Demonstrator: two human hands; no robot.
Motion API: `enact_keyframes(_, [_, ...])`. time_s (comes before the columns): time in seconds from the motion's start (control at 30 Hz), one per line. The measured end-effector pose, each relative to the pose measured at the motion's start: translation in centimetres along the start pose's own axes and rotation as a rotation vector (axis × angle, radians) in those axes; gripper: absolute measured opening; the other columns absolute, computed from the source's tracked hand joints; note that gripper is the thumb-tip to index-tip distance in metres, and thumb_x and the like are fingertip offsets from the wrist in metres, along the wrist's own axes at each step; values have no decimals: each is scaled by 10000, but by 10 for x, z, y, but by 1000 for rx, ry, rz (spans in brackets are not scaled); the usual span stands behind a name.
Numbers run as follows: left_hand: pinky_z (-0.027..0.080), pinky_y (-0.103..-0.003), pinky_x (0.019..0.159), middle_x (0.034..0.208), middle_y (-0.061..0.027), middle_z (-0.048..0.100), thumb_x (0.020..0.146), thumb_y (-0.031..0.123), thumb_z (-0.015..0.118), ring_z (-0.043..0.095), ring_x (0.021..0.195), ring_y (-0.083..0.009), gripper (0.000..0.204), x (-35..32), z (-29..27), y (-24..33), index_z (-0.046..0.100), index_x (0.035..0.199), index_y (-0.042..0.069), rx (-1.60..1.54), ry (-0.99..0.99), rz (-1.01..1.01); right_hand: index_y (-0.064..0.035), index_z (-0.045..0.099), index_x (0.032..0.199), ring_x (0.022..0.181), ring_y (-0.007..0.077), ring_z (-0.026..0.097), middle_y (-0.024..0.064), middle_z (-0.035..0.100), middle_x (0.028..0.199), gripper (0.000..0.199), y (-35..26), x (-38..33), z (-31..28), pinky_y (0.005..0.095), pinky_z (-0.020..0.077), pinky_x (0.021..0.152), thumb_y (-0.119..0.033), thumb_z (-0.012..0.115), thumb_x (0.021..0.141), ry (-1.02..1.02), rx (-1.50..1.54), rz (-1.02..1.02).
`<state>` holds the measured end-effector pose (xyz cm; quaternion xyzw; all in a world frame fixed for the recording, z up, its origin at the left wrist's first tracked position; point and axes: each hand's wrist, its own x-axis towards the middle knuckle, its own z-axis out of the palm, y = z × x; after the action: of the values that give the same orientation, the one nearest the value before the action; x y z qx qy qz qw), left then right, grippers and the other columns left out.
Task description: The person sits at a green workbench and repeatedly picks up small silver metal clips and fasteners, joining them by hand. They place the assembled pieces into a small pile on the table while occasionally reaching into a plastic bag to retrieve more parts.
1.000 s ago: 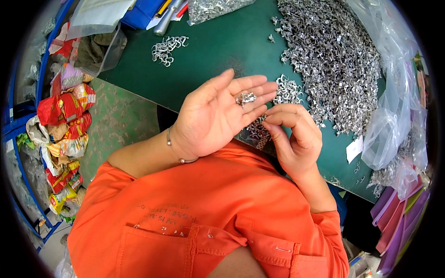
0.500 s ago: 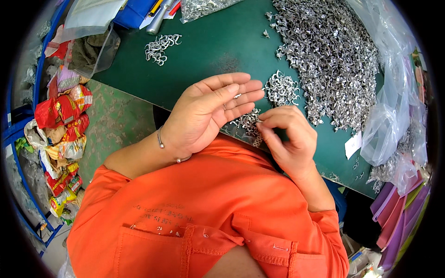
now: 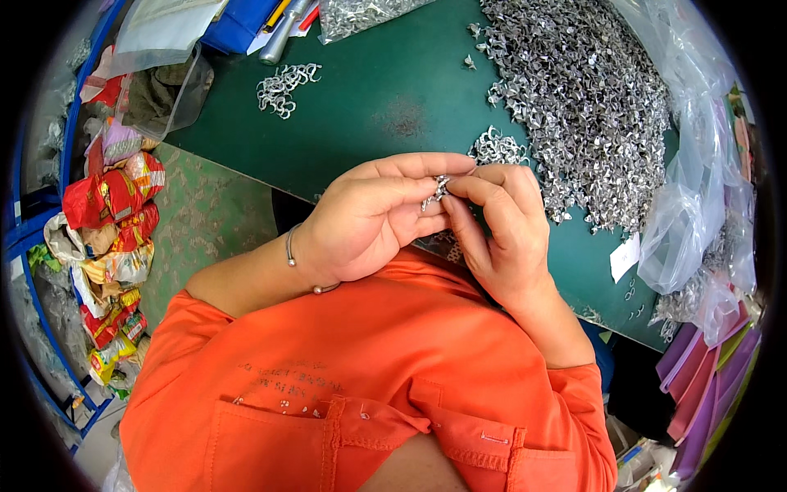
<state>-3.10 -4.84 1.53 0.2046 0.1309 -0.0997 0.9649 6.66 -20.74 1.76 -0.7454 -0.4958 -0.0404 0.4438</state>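
Between my hands, just above the near table edge, are a few small silvery metal pieces (image 3: 437, 193); their exact shape is too small to make out. My left hand (image 3: 357, 217), palm turned up, pinches them between thumb and fingers. From the right, my right hand (image 3: 508, 225) meets them with thumb and forefinger pinched together at the same spot. Just beyond the fingers lies a small heap of curved, hook-like metal pieces (image 3: 498, 146), partly hidden by my right hand. A far larger pile of folded grey metal pieces (image 3: 582, 107) spreads behind it.
Another cluster of curved pieces (image 3: 285, 88) lies on the green table (image 3: 352, 107). A clear bag of metal parts (image 3: 361, 15) and a metal-handled tool (image 3: 279, 37) are at the back. Plastic sheeting (image 3: 689, 197) hangs at right; a blue rack (image 3: 33, 225) with colourful packets stands left.
My right hand has risen from the small parts near the table edge to my left fingers. My left hand has lowered slightly, its fingers curling in around the metal pieces.
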Motion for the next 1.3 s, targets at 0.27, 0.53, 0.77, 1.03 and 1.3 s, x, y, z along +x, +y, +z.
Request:
enact_keyframes(0.27, [484,-385,1052,1320,-196,564,990,25,498,579,1225,-273,378,-2,5,1,471,1357,-60,235,126,-17,-2,652,945,798,271,669,123,680,914,219,2,-2,-8,326,533,696,87,725,759,73,104,3])
enact_keyframes(0.53, [542,-321,921,1218,-167,629,1024,132,505,637,1102,-217,314,-3,9,6,523,1292,-32,354,234,37,31,621,930,834,198,679,129,690,937,202,-4,-21,-6,281,548,743,131,716,782,210,493,320])
enact_keyframes(0.77, [544,-273,794,1113,-138,657,1023,127,507,654,912,-155,260,-2,7,1,556,1231,-20,333,303,127,31,621,921,823,186,671,118,697,900,201,-4,-25,-6,287,540,749,143,708,777,232,541,364])
enact_keyframes(1.03, [543,-335,908,1171,-200,642,1033,130,467,662,1026,-229,290,-2,4,5,558,1240,-51,370,252,79,-21,675,872,772,241,658,88,685,823,213,4,-18,-12,324,520,700,105,725,706,-81,172,77])
enact_keyframes(1.3, [524,-391,977,1225,-228,620,1044,150,416,645,1109,-290,357,-2,6,6,534,1285,-87,248,237,63,-22,669,894,742,254,615,91,651,841,213,3,-9,-13,329,488,660,83,735,722,-7,154,71])
